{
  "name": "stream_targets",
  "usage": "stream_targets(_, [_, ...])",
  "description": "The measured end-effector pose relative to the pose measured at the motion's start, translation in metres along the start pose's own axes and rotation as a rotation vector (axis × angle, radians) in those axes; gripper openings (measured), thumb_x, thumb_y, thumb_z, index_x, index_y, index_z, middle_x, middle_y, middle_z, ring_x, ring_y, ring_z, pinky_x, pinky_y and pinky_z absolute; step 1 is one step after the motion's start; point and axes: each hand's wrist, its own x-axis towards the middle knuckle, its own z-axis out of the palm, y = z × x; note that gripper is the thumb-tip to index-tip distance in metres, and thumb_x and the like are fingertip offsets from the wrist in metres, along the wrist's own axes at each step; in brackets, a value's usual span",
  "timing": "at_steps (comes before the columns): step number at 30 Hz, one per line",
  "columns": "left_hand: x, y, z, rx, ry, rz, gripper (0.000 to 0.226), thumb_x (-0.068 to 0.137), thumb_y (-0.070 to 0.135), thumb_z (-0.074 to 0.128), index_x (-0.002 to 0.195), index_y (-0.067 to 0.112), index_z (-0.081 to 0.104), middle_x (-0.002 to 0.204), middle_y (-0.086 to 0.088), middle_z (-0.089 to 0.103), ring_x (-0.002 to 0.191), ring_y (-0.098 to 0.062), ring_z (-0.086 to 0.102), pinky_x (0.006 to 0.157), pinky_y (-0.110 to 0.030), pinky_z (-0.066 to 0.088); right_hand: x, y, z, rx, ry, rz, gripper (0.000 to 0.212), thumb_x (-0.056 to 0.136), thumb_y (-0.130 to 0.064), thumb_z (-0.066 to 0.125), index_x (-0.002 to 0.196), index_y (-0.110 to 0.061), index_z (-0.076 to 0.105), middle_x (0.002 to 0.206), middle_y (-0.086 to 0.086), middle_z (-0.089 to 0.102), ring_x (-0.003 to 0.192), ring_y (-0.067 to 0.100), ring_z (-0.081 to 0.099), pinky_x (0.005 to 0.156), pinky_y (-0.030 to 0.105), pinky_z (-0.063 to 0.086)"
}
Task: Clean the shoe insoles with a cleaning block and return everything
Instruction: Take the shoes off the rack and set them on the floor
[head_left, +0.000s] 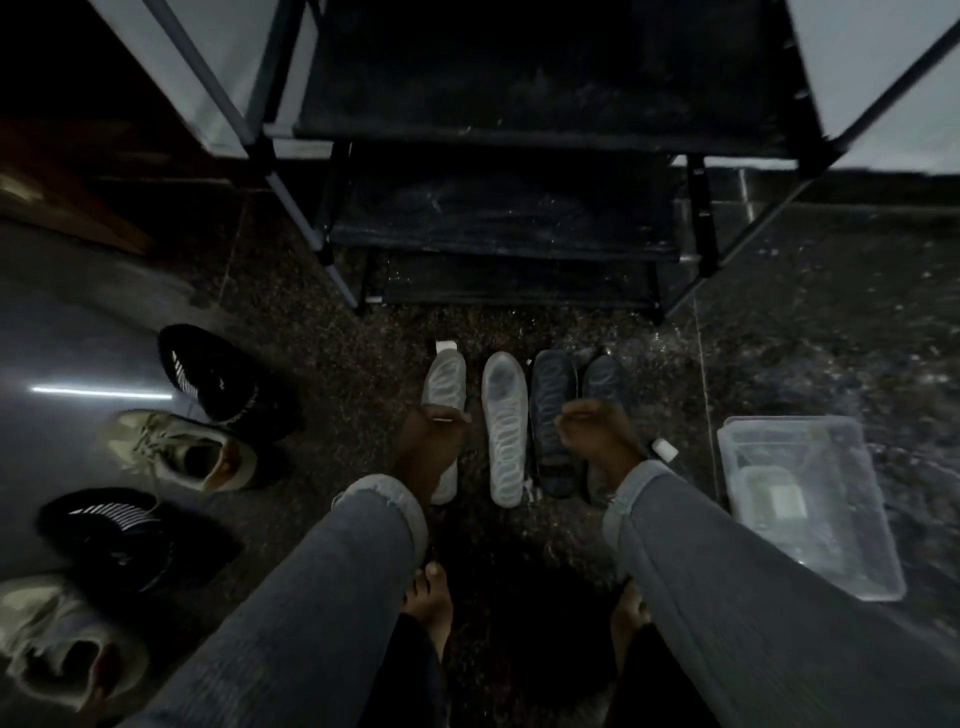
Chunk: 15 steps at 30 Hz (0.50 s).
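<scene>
Four insoles lie side by side on the dark speckled floor in front of a shoe rack. Two are white (503, 431) and two are dark blue (553, 410). My left hand (431, 447) is curled over the middle of the leftmost white insole (442, 376), fingers at its right edge, with a thin white sliver showing at the fingertips. My right hand (597, 434) is curled over the rightmost dark insole (605, 376). One small white block (445, 345) sits at the toe of the leftmost insole. Another white piece (665, 449) lies beside my right wrist.
A black shoe rack (498, 228) with bare shelves stands straight ahead. On the left are two black shoes (218, 379) and two beige shoes (187, 452). A clear plastic tub (852, 551) sits on the right floor. My bare feet (428, 597) are below.
</scene>
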Motion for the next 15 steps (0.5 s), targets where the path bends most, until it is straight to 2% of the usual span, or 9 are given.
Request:
stream_targets(1, [-0.009, 0.017, 0.004, -0.037, 0.021, 0.014, 0.007, 0.090, 0.016, 0.064, 0.084, 0.017, 0.067, 0.087, -0.007, 0.063, 0.086, -0.025, 0.060, 0.087, -0.042, 0.051, -0.004, -0.008, -0.011, 0.018, 0.008, -0.011, 0.014, 0.086, -0.003, 0.061, 0.093, -0.013, 0.069, 0.095, 0.009, 0.062, 0.084, 0.019, 0.057, 0.091, 0.037, 0.051])
stream_targets(3, [-0.020, 0.042, 0.010, -0.054, 0.038, 0.046, 0.018, 0.089, 0.018, 0.065, 0.073, 0.025, 0.064, 0.077, -0.004, 0.063, 0.077, -0.022, 0.062, 0.073, -0.034, 0.053, -0.014, -0.025, -0.034, 0.013, 0.021, -0.036, 0.018, 0.086, -0.004, 0.062, 0.079, -0.021, 0.066, 0.093, 0.007, 0.061, 0.087, 0.020, 0.057, 0.093, 0.039, 0.050])
stream_targets(5, [-0.032, 0.061, 0.016, -0.068, 0.037, 0.038, 0.016, 0.090, 0.020, 0.066, 0.074, 0.024, 0.063, 0.076, -0.003, 0.063, 0.072, -0.016, 0.060, 0.064, -0.028, 0.048, -0.027, -0.039, -0.059, -0.004, 0.048, -0.068, 0.029, 0.087, -0.008, 0.063, 0.067, -0.027, 0.055, 0.091, 0.007, 0.062, 0.086, 0.018, 0.056, 0.090, 0.038, 0.050])
stream_targets(7, [-0.044, 0.075, 0.021, -0.052, 0.036, 0.070, 0.008, 0.086, 0.029, 0.069, 0.083, 0.022, 0.066, 0.084, -0.005, 0.067, 0.079, -0.018, 0.064, 0.072, -0.031, 0.053, -0.041, -0.047, -0.085, 0.011, 0.073, -0.077, 0.029, 0.086, -0.008, 0.064, 0.066, -0.027, 0.054, 0.092, 0.009, 0.063, 0.085, 0.020, 0.057, 0.084, 0.036, 0.052])
stream_targets(10, [-0.066, 0.092, 0.033, 0.003, 0.025, 0.129, 0.017, 0.087, 0.028, 0.069, 0.097, 0.014, 0.070, 0.084, -0.006, 0.068, 0.083, -0.022, 0.066, 0.083, -0.038, 0.057, -0.061, -0.048, -0.120, 0.056, 0.113, -0.093, 0.028, 0.085, -0.005, 0.063, 0.068, -0.026, 0.055, 0.091, 0.008, 0.061, 0.081, 0.021, 0.057, 0.085, 0.038, 0.052])
stream_targets(12, [-0.083, 0.103, 0.048, -0.001, 0.026, 0.172, 0.008, 0.088, 0.023, 0.069, 0.090, 0.015, 0.069, 0.087, -0.009, 0.069, 0.086, -0.025, 0.067, 0.084, -0.039, 0.056, -0.071, -0.041, -0.143, 0.075, 0.134, -0.109, 0.026, 0.086, -0.007, 0.062, 0.069, -0.027, 0.056, 0.089, 0.007, 0.062, 0.082, 0.021, 0.060, 0.086, 0.040, 0.054])
stream_targets(15, [-0.109, 0.119, 0.074, 0.040, -0.004, 0.203, 0.008, 0.088, 0.023, 0.070, 0.091, 0.016, 0.068, 0.092, -0.012, 0.071, 0.083, -0.022, 0.065, 0.078, -0.033, 0.055, -0.092, -0.028, -0.178, 0.078, 0.159, -0.106, 0.024, 0.088, -0.011, 0.061, 0.070, -0.025, 0.055, 0.075, -0.001, 0.058, 0.060, 0.000, 0.060, 0.074, 0.031, 0.054])
